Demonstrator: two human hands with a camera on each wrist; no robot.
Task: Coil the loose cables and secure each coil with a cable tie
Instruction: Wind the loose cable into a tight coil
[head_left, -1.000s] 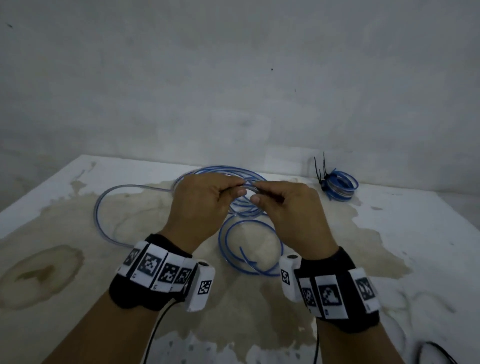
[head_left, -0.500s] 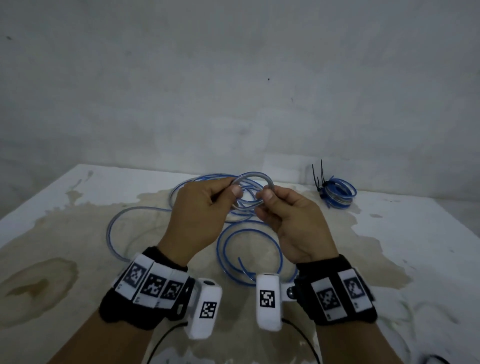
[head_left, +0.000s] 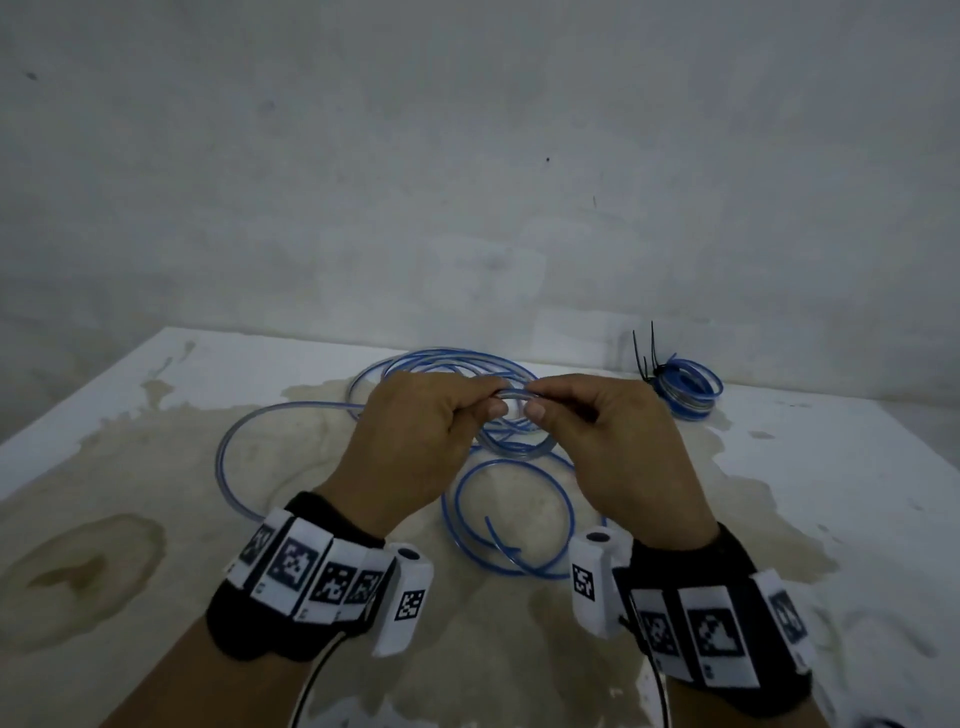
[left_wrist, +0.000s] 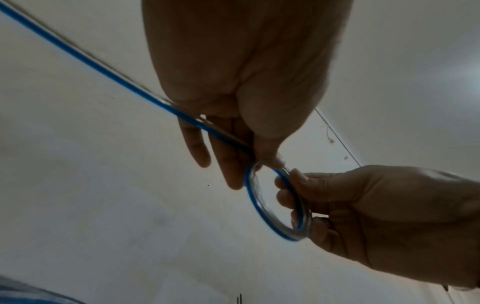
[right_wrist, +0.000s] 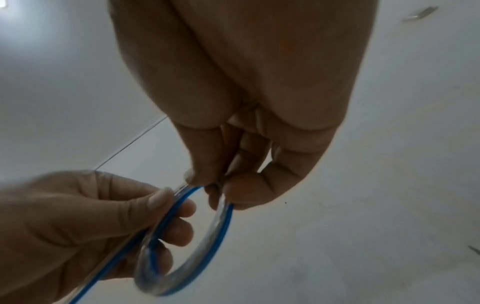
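Stained white tabletop fills the lower half of my head view, backed by a bare grey wall.

My left hand and right hand meet at the centre of the view, raised above the table. Each pinches one side of a small coil of clear tubing with a blue stripe. In the wrist views the left thumb and fingers clamp the coil's top, while the right fingers curl round its far side. I judge both grips are there to keep the springy turns from popping open while more cable is wound on.

From the left hand a straight run of the cable leads off toward 10 o'clock in the left wrist view. The rest of the loose cable sprawls in wide loops on the table beneath and around my hands, its cut end lying inside the loop nearest me.

At 2 o'clock, near the wall, sits a finished coil with black cable ties sticking upward from it.

Free room lies at 9 o'clock and 3 o'clock. The far table edge meets the wall just behind the finished coil, so I judge winding is safest toward me.
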